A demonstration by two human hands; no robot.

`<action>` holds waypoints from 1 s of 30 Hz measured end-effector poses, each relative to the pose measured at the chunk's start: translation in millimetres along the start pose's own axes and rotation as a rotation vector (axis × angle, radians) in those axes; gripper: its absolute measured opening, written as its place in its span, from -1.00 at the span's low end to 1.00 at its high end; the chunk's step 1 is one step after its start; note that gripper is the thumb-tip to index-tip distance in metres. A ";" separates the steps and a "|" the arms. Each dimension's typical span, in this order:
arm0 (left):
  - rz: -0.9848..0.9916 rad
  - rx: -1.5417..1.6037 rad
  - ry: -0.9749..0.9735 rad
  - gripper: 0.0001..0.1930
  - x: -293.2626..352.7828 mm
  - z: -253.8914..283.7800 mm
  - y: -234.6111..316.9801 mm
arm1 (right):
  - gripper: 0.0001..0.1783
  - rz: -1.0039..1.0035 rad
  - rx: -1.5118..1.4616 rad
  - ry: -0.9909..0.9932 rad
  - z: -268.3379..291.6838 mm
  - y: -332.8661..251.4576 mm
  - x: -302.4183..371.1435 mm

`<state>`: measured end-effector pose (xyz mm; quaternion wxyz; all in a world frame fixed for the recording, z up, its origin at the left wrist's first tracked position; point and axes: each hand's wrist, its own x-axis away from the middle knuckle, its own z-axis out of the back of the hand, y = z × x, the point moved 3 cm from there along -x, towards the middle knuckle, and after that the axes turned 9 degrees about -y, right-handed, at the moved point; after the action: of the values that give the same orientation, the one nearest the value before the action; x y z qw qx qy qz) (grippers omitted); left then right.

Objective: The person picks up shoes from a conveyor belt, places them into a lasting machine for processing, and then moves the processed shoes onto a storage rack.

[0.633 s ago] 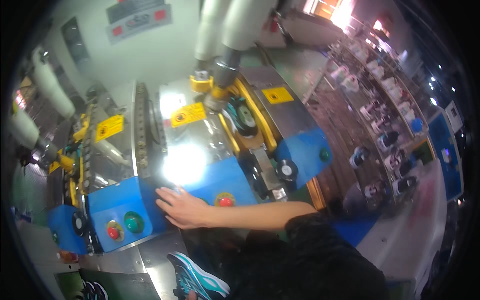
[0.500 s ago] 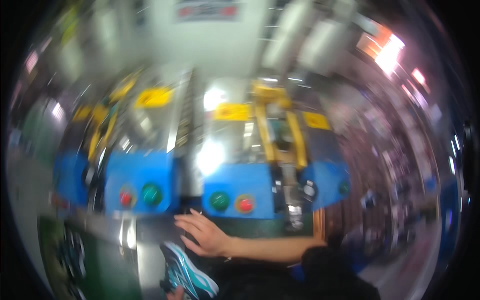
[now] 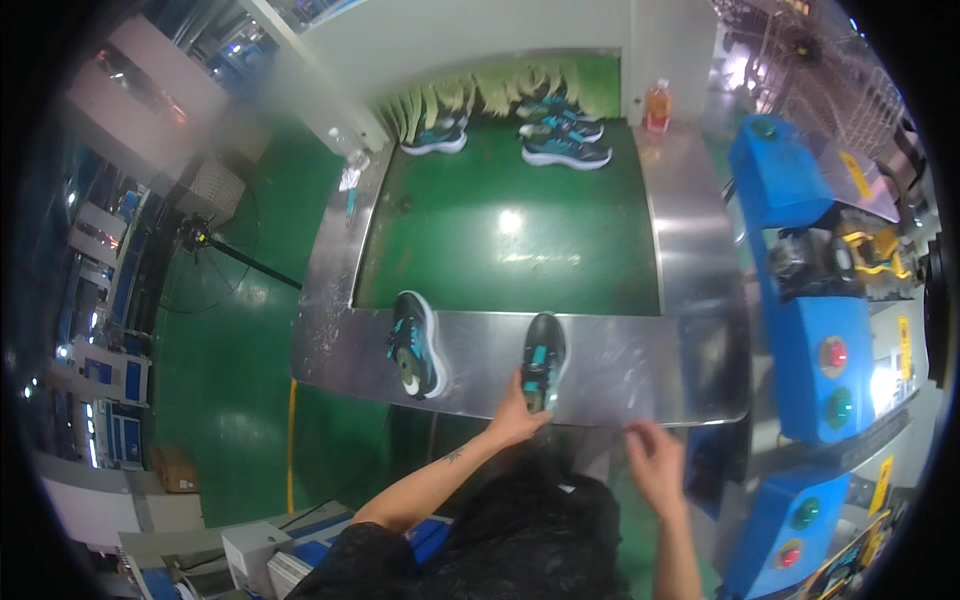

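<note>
Our left fingers pinch the heel end of the black-and-teal shoe [image 3: 541, 352], which points away from them over the metal table [image 3: 630, 365]. Our right hand [image 3: 657, 462] hangs by the near edge, its fingers loosely curled around nothing. A second shoe [image 3: 415, 345] lies left of the left fingers. We seem to be placing or lifting; the next move calls for a steady heel grip.

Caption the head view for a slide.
Left hand grips a teal-trimmed running shoe beside a second shoe on the steel ledge.
</note>
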<state>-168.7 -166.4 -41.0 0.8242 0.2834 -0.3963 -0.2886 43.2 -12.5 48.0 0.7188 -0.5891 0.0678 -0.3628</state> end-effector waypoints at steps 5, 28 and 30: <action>-0.075 -0.042 0.587 -0.27 95.9 14.1 -34.5 | -0.02 -0.138 -0.043 -0.100 -35.1 81.4 -18.1; -0.644 0.190 -1.043 -0.25 -5.2 82.8 93.8 | -0.32 -0.167 -0.242 0.965 -117.5 -165.8 131.0; -0.513 0.184 -1.341 -0.21 20.3 107.4 174.6 | -0.41 -0.183 -0.329 1.231 -149.7 -229.5 179.2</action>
<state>-202.1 -88.7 146.8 0.2829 0.1976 -0.7605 -0.5501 -6.3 -249.4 268.4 0.4149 -0.3792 0.4721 -0.6791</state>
